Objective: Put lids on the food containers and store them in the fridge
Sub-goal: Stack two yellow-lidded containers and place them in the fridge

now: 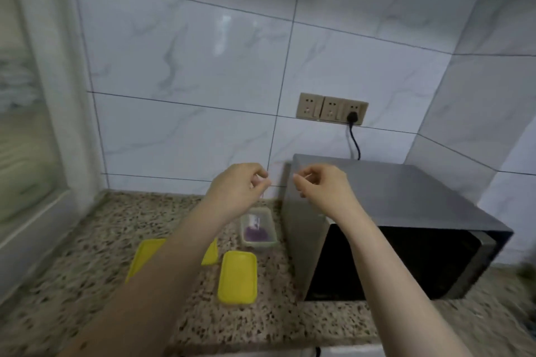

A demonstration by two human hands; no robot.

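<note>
Open container (258, 229) left of microwave (391, 223), long axis front-back, below raised left hand (236, 188); fingers curled, grip unclear.

Marble-tiled wall (220, 66), speckled granite counter (95, 240)

Below our hands we see two yellow lids (237, 277), a clear container (257, 229) of purple food, speckled granite counter (87, 255); behind, grey-veined white tiles (203, 52).
</note>
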